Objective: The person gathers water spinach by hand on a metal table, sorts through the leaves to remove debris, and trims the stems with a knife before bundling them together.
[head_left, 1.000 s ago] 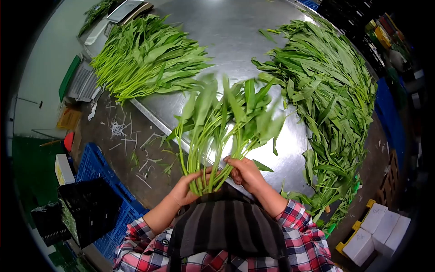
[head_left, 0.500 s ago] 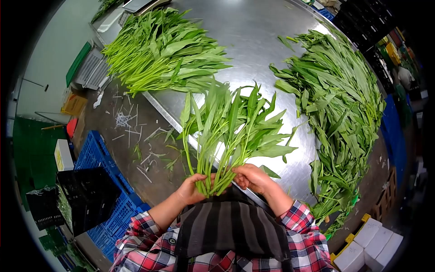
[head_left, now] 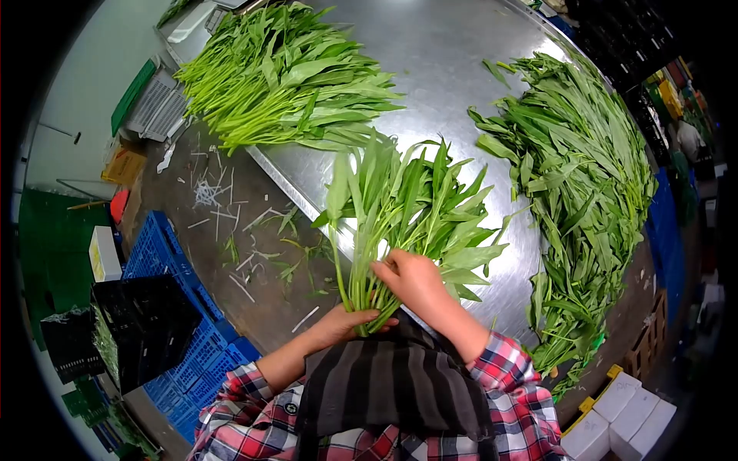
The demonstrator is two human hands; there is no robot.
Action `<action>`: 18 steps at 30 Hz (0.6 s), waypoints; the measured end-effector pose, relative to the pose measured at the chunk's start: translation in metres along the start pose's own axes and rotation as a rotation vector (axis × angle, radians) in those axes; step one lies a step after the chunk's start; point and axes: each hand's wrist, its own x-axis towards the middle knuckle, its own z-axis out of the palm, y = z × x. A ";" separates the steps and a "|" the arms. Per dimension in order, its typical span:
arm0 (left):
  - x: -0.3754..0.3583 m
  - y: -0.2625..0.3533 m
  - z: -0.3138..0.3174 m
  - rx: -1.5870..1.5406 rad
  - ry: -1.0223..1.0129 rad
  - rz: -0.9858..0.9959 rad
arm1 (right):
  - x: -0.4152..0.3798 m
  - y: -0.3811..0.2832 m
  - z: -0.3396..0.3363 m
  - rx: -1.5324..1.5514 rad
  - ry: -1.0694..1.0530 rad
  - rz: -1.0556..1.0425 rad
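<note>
A bunch of leafy green stems (head_left: 415, 203) stands upright in front of my body, over the edge of the metal table (head_left: 430, 46). My left hand (head_left: 342, 324) is wrapped round the lower ends of the stems. Higher up, my right hand (head_left: 411, 278) lies against the right side of the bunch with its fingers bent in among the stems. At the back left is a pile of greens (head_left: 292, 84) with its stems toward the left. A larger pile of leafy greens (head_left: 576, 184) covers the right side of the table.
Blue plastic pallets (head_left: 181, 323) and a black crate (head_left: 142, 326) are on the left. White strips and leaf scraps (head_left: 246, 230) litter the floor beside the table. White boxes (head_left: 623, 415) stand at the lower right; dark crates (head_left: 623, 38) are stacked at the back right.
My right hand has moved up along the stems from their lower ends. My left hand has shifted right and closed round the base of the bunch, which has moved slightly right.
</note>
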 end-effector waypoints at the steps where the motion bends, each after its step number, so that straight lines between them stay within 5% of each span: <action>1: 0.003 -0.003 -0.004 0.095 -0.007 0.011 | 0.010 0.002 0.008 -0.029 -0.044 -0.001; 6: 0.006 -0.013 -0.017 0.485 -0.006 0.093 | 0.015 -0.005 0.008 0.492 -0.184 0.351; 9: 0.003 -0.013 -0.012 0.361 0.185 0.139 | 0.014 0.004 0.011 0.584 -0.148 0.444; 15: 0.006 -0.024 -0.019 0.208 0.458 0.409 | 0.015 0.001 0.017 0.699 -0.077 0.410; 18: 0.010 -0.033 -0.024 0.269 0.426 0.494 | 0.019 -0.006 0.024 0.669 -0.122 0.391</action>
